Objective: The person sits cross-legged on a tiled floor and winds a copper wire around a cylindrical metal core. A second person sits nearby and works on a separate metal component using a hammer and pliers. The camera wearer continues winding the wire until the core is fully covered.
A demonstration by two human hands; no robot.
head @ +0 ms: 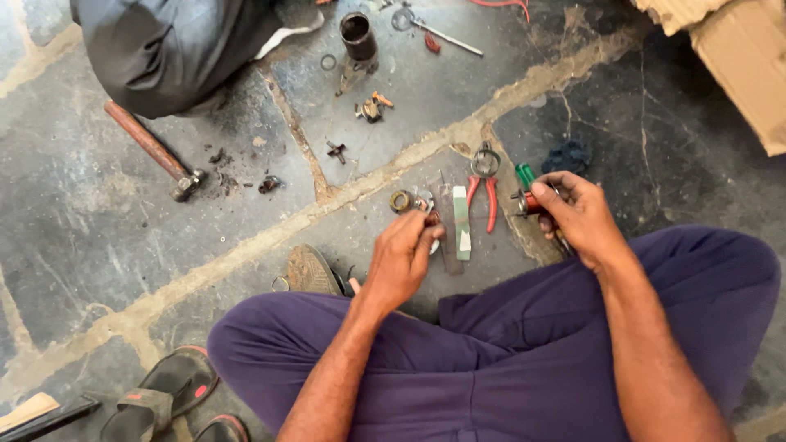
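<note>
Red pliers (489, 199) lie between both hands.

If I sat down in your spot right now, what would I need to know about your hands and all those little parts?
Left hand: fingertips pinch a small dark part, low over the stone floor, beside a brass-coloured ring.
Right hand: closed on a small reddish metal part; a green-handled tool sits right at it.
Between the hands: red-handled pliers and a flat pale strip.
Farther off: a hammer, a dark metal cylinder and loose small bits.
Done or left: cannot tell; parts lie scattered, unassembled.
</note>
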